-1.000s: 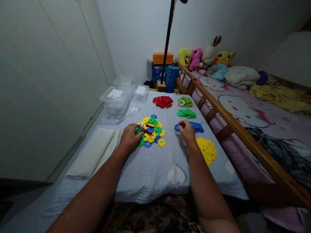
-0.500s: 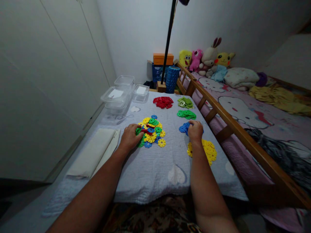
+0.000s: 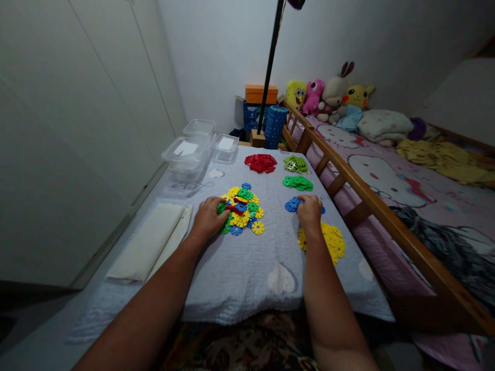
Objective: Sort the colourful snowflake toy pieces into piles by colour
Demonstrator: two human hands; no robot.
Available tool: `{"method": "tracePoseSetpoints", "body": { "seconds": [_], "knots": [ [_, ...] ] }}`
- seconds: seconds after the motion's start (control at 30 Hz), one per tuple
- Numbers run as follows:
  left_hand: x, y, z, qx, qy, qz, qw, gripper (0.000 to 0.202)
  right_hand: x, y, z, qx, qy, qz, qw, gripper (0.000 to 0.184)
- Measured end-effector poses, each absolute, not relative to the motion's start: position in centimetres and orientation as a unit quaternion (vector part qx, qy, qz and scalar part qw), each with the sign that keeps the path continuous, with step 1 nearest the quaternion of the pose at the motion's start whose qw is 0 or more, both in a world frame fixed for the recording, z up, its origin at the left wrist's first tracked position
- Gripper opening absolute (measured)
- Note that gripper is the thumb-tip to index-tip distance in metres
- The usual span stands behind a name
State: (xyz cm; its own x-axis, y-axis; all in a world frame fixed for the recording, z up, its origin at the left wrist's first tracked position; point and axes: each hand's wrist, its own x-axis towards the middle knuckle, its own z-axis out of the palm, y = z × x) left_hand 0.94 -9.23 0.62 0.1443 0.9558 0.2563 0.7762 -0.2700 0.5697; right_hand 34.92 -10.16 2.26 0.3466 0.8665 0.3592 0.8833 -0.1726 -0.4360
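At the left edge of a mixed pile of notched plastic discs (image 3: 243,218), my left hand (image 3: 209,219) rests with thumb and fingers apart. Its fingertips touch green discs (image 3: 221,208) there. Yellow, blue and green discs lie in that pile, with a few red pieces (image 3: 235,209) among them. My right hand (image 3: 310,212) is over the blue disc pile (image 3: 293,204), fingers curled together. Whatever they hold is hidden by the hand. Just nearer to me, partly under the right wrist, spreads a yellow disc pile (image 3: 332,241).
Beyond the hands are red (image 3: 261,163), light green (image 3: 296,164) and green (image 3: 297,183) piles. Clear plastic boxes (image 3: 187,154) stand at the back left, with a folded cream cloth (image 3: 149,242) nearer. A wooden bed rail (image 3: 359,193) runs along the right.
My right hand has shifted very slightly left over the blue pile. My left hand stays at the mixed pile. The view has moved a little.
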Motion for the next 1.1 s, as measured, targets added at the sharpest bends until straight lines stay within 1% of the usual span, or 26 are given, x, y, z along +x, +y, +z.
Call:
{"method": "tracePoseSetpoints", "body": {
  "seconds": [0.13,0.23,0.3,0.57,0.7,0.9,1.0,1.1],
  "knots": [
    [0.9,-9.3,0.7,0.742,0.584,0.29,0.154,0.034,34.0,-10.1,1.9,-0.745,-0.627,0.016,0.226,0.039],
    [0.9,-9.3,0.8,0.744,0.584,0.285,0.156,0.035,33.5,-10.1,1.4,-0.741,-0.645,0.005,0.185,0.039],
    [0.9,-9.4,0.8,0.745,0.584,0.282,0.155,0.035,33.4,-10.2,1.1,-0.743,-0.647,-0.007,0.173,0.04],
    [1.0,-9.3,0.7,0.747,0.585,0.275,0.155,0.036,33.0,-10.1,1.0,-0.745,-0.644,0.0,0.171,0.044],
    [1.1,-9.3,0.7,0.746,0.587,0.277,0.154,0.036,33.0,-9.9,1.1,-0.727,-0.659,0.009,0.193,0.045],
    [1.3,-9.4,0.5,0.747,0.585,0.284,0.139,0.035,31.4,-10.1,2.1,-0.678,-0.69,0.021,0.252,0.035],
    [1.4,-9.5,0.7,0.746,0.585,0.285,0.139,0.035,29.7,-10.6,2.4,-0.627,-0.737,0.055,0.247,0.028],
    [1.4,-9.6,0.9,0.745,0.588,0.28,0.146,0.035,28.1,-11.0,2.2,-0.607,-0.76,0.075,0.217,0.028]
  ]
}}
